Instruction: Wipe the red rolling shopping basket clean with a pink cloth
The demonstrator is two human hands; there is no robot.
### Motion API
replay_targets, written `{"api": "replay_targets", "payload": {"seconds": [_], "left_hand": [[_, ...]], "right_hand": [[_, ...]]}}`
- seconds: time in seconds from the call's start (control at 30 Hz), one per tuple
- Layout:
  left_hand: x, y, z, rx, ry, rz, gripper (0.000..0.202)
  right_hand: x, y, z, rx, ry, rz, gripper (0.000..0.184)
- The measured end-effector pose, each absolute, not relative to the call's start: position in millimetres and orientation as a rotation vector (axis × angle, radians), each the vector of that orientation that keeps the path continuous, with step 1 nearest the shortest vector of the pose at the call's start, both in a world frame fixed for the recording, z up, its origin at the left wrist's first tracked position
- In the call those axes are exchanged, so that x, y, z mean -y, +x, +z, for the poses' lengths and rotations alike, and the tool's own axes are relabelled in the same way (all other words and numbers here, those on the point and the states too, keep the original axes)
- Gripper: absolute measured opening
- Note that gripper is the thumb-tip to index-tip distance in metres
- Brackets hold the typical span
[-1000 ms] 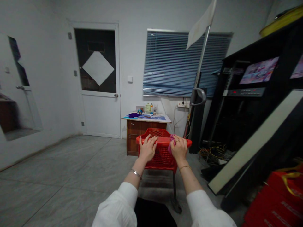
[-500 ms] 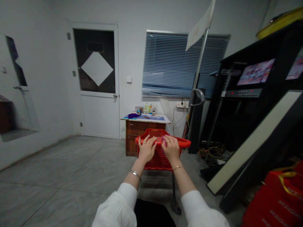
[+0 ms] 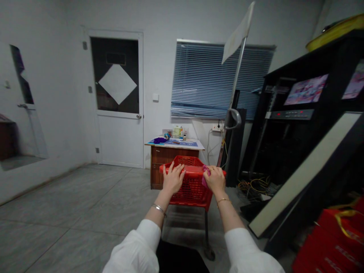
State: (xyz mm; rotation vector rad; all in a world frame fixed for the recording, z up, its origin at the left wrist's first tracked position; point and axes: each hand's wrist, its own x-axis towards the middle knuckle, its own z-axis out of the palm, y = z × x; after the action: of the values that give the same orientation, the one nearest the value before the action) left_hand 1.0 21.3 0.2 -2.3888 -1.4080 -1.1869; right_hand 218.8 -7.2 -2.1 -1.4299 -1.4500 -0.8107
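A red plastic shopping cart [image 3: 191,189] stands in front of me, its handle [image 3: 193,170] running crosswise under my hands. My left hand [image 3: 173,179] grips the left part of the handle, fingers laid over the top; their undersides are hidden. Near the handle's right end, my right hand [image 3: 216,179] is closed on a pink cloth [image 3: 205,177] and presses it against the handle. Part of the cloth sticks out on the left of that hand. The basket looks like a red lattice, and a dark caster [image 3: 209,253] shows below it.
Behind the cart, a wooden cabinet [image 3: 174,156] bears a purple cloth [image 3: 160,140] and small bottles. A white door [image 3: 121,142] is at the back left. On the right are a black rack [image 3: 284,146], a leaning panel [image 3: 305,172], loose cables [image 3: 257,185] and red boxes [image 3: 327,242].
My right hand has slid right along the handle with the pink cloth. The left hand has shifted slightly left, and the cart has moved a little left in view.
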Motion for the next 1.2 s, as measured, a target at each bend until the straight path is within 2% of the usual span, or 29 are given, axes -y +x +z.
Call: {"api": "replay_targets", "payload": {"seconds": [0.3,0.77,0.97,1.1,1.2], "left_hand": [[-9.1,42.0,-3.6,1.294,-2.387,-1.187,0.047],[-20.8,5.0,0.6,1.257,-2.421,-1.136,0.042],[-9.8,16.7,0.4,1.345,-2.326,-1.187,0.047],[-13.2,16.2,-5.4,1.244,-2.375,-1.232,0.042],[-17.3,16.4,-6.8,1.23,-2.418,-1.257,0.038]], "right_hand": [[10.9,207.3,2.2,1.466,-1.438,-0.89,0.021],[24.5,163.7,4.8,1.466,-1.505,-0.938,0.015],[29.1,157.5,-4.8,1.458,-1.454,-0.927,0.022],[34.5,186.9,-4.9,1.561,-1.356,-0.923,0.027],[33.9,206.6,-3.9,1.423,-1.392,-0.879,0.028]]}}
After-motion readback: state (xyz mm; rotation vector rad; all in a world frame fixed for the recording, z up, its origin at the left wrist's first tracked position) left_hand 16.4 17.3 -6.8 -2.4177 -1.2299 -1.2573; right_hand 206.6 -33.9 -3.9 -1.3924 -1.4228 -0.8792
